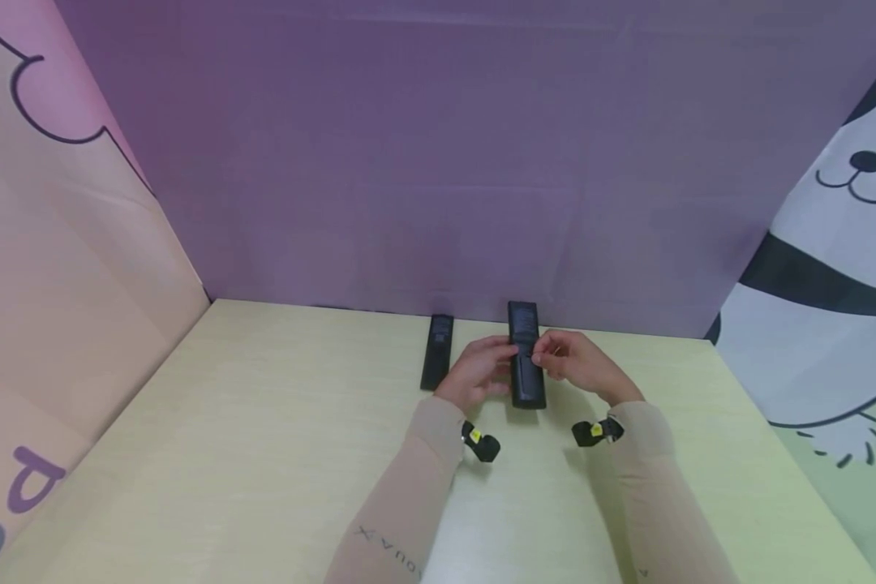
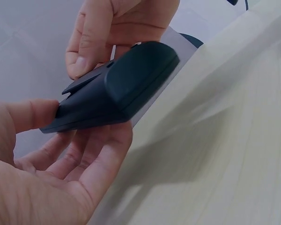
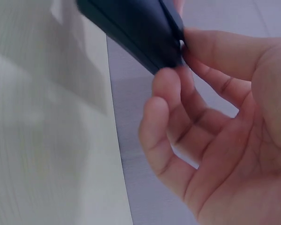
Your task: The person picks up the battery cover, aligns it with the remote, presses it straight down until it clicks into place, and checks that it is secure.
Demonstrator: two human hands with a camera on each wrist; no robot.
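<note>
A black remote control [image 1: 528, 385] is held up over the far part of the table, its back facing up. My left hand [image 1: 476, 371] grips it from the left, thumb on the near edge and fingers underneath in the left wrist view. The battery cover [image 2: 86, 83] stands tilted, one edge raised off the remote's back. My right hand [image 1: 580, 362] pinches that cover at the remote's right side with thumb and forefinger. In the right wrist view its other fingers curl beside the remote [image 3: 136, 30]. The battery compartment's inside is hidden.
Left of my left hand, a second, slimmer black remote control [image 1: 438, 349] lies on the pale wooden table [image 1: 277, 438]. A purple panel [image 1: 409, 162] rises at the table's back edge, with printed panels on both sides.
</note>
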